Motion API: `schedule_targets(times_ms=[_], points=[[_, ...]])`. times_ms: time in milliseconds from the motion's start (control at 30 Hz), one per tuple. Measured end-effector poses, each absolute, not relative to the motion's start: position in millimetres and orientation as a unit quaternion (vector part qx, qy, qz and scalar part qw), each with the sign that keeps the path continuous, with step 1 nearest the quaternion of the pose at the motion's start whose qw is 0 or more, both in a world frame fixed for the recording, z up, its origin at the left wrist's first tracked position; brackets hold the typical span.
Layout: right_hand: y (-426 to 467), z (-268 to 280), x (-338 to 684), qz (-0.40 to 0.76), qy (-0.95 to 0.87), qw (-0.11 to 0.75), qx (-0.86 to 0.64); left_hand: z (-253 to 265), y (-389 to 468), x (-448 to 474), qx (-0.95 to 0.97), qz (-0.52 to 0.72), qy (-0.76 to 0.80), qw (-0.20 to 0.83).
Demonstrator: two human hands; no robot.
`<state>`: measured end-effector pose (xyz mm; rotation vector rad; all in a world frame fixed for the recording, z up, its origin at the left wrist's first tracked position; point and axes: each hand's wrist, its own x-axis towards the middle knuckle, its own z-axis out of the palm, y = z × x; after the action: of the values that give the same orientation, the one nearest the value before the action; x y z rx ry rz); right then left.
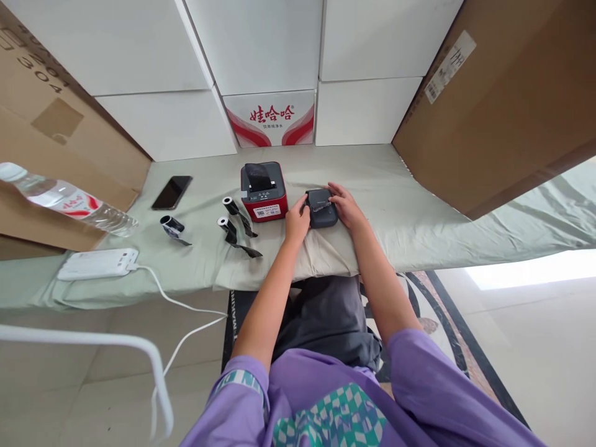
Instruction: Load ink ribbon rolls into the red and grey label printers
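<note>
A small dark grey, box-shaped device with rounded corners [325, 217] lies on the cloth in front of me; a strip of something shiny crosses its top. My left hand [297, 221] grips its left edge, thumb and fingers closed against the side. On the opposite side, my right hand [347, 208] holds the right edge with the thumb near the top face and the fingers curved past the far corner. Just left of the device stands a red and black label printer [265, 197] with black film coming out of its top.
Black film rolls [227, 223] with loose tails lie left of the printer, another roll [172, 225] farther left. Beyond are a phone [172, 192], a white power bank [97, 264] with a cable, and a tilted water bottle [77, 202]. White boxes [274, 118] and cardboard cartons [503, 105] surround the surface.
</note>
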<state>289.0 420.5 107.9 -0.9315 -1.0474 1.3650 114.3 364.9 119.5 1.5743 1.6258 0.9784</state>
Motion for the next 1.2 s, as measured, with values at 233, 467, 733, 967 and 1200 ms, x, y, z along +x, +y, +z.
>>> schedule_targets(times_ms=[233, 467, 733, 967, 1200], points=[[421, 106, 287, 0.548, -0.467, 0.552, -0.421, 112, 366, 116, 0.627, 0.480, 0.566, 0.237], [424, 102, 287, 0.544, -0.465, 0.557, -0.422, 100, 372, 117, 0.608, 0.550, 0.524, 0.231], [425, 101, 287, 0.533, -0.476, 0.553, -0.428, 103, 371, 117, 0.606, 0.545, 0.526, 0.244], [423, 103, 286, 0.533, -0.477, 0.551, -0.430, 89, 377, 116, 0.582, 0.525, 0.550, 0.289], [422, 103, 285, 0.543, -0.460, 0.559, -0.426, 92, 371, 113, 0.582, 0.496, 0.595, 0.247]])
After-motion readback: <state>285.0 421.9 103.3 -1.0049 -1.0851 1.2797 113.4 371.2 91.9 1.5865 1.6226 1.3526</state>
